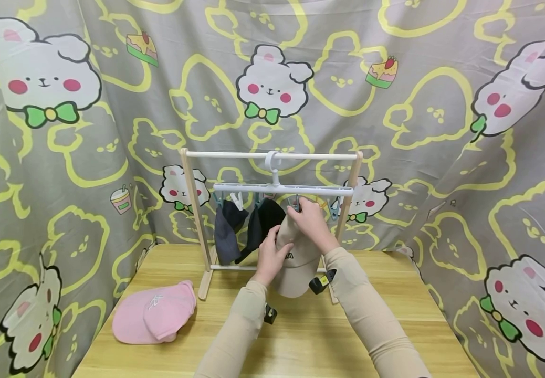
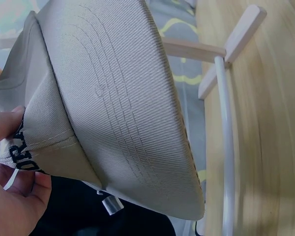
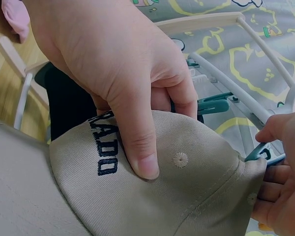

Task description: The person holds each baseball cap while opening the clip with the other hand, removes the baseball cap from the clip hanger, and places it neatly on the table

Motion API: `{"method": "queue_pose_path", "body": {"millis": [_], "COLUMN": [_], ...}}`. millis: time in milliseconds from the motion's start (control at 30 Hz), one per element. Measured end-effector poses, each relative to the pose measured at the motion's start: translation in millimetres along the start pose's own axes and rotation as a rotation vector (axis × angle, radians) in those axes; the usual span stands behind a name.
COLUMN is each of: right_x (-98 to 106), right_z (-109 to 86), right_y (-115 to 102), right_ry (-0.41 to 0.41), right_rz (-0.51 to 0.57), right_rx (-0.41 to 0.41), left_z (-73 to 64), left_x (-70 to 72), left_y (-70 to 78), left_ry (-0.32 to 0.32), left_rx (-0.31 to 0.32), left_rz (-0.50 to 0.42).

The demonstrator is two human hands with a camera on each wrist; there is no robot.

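A beige baseball cap point(image 1: 298, 262) with dark lettering hangs crown up and brim down in front of the white clip hanger point(image 1: 282, 189). My left hand point(image 1: 272, 254) grips the crown's front, its thumb point(image 3: 143, 152) over the fabric beside the lettering and the fingers behind. At the crown's top edge, my right hand point(image 1: 312, 220) pinches a green clothespin point(image 3: 258, 151) that sits on the cap's edge. In the left wrist view, the brim point(image 2: 128, 108) fills the middle, and only a bit of the right hand shows at the left edge.
A dark grey cap point(image 1: 227, 236) and a black cap point(image 1: 269, 218) hang from clips to the left. A wooden rack point(image 1: 192, 205) with a white top bar point(image 1: 230, 155) carries the hanger. On the table point(image 1: 301, 341) a pink cap point(image 1: 159, 315) lies at the left.
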State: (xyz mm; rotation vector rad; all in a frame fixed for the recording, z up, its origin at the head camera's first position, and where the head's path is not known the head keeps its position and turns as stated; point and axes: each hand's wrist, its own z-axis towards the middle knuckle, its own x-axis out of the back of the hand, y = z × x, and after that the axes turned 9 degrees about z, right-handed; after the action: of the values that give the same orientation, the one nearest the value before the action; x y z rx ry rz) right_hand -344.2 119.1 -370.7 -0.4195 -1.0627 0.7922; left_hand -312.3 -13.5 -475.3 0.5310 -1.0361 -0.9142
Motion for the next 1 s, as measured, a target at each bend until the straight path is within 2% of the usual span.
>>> {"method": "queue_pose_path", "body": {"millis": [1000], "right_x": [0.5], "right_z": [-0.8], "right_y": [-1.0], "right_ry": [-0.013], "right_rz": [0.010], "right_rx": [-0.018], "left_z": [-2.6], "left_x": [0.9], "left_y": [1.7], "left_ry": [0.005], "left_rx": [0.003], "left_rz": [-0.001]}}
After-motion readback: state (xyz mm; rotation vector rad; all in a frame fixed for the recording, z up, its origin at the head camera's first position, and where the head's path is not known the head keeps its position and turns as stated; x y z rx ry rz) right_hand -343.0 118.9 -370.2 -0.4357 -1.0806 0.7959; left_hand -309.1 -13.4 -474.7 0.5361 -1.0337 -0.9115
